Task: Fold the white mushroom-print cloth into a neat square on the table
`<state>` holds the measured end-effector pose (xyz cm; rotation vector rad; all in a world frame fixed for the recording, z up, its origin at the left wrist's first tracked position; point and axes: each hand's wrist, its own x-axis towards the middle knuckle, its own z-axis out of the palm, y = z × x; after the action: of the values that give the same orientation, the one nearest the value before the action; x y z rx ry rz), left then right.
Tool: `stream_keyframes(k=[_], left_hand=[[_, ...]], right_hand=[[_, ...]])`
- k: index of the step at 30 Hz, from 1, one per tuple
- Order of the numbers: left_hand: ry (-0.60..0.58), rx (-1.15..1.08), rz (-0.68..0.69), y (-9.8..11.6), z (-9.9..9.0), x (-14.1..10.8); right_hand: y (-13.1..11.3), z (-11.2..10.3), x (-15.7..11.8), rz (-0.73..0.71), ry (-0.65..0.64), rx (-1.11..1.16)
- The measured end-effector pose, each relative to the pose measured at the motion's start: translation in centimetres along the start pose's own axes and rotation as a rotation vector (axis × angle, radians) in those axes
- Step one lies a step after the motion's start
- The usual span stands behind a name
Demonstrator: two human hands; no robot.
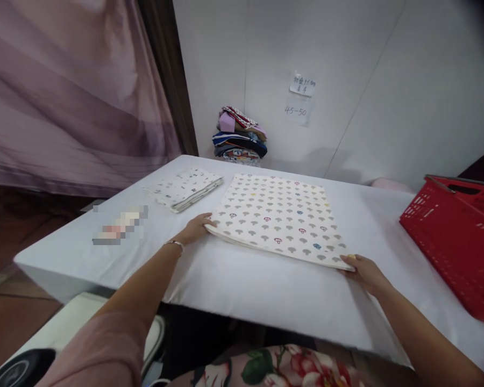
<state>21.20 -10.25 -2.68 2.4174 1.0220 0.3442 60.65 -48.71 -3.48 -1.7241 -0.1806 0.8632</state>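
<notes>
one mushroom cloth [276,215]: lay spread flat on the middle of the white table [242,282], its near edge showing more than one layer, with grey mushrooms and a few red, blue and yellow ones.
left hand [199,227]: gripped the near left corner of that cloth, with a bracelet [175,245] around the wrist.
right hand [363,273]: pinched the near right corner, with that arm reaching in from the lower right.
second cloth [187,185]: lay folded in layers on the table, just left of the mushroom cloth and apart from it.
blurred thing [121,226]: lay near the table's left edge, too pixelated to tell what it was.
red basket [452,242]: stood at the table's right side, well apart from the mushroom cloth.
clothes pile [242,137]: rose beyond the table's far edge, near the wall [347,64].
paper notes [301,110]: hung on the wall, the lower one reading 45-50.
pink curtain [76,86]: draped down at the far left.
</notes>
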Motion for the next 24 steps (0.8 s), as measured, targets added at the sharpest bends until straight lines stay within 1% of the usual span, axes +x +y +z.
stream_keyframes(k=[3, 5, 8, 10, 14, 17, 20, 22, 24], left_hand=[[0.065, 0.040, -0.042, -0.2, 1.3, -1.1], [0.109, 0.107, -0.064, 0.2, 1.9, -1.9], [0.138, 0.253, -0.020, 1.8, 2.5, -3.6], [0.136, 0.333, 0.047, 3.4, 3.1, -4.7], [0.182, 0.433, 0.177, 6.8, 4.5, -5.8], [0.181, 0.426, 0.201, 8.1, 5.0, -5.6], [0.123, 0.371, 0.187, 8.0, 5.0, -5.1], [0.105, 0.353, 0.201, 7.4, 4.9, -4.9], [0.102, 0.351, 0.218, 6.7, 4.7, -4.7]], right_hand=[[1.0, 0.5, -0.2, -0.092, 0.097, -0.211], [1.4, 0.4, -0.6, -0.172, 0.160, -0.385], [1.9, 0.0, -1.4, -0.284, 0.230, -0.592], [2.1, -0.1, -1.9, -0.315, 0.237, -0.655], [1.7, 0.3, -2.7, -0.248, 0.195, -0.585], [0.6, 0.7, -3.1, -0.221, 0.187, -0.553], [-0.5, 0.6, -3.3, -0.228, 0.185, -0.525], [-0.9, 0.5, -3.3, -0.173, 0.139, -0.457], [-1.5, 0.5, -3.0, -0.082, 0.066, -0.405]])
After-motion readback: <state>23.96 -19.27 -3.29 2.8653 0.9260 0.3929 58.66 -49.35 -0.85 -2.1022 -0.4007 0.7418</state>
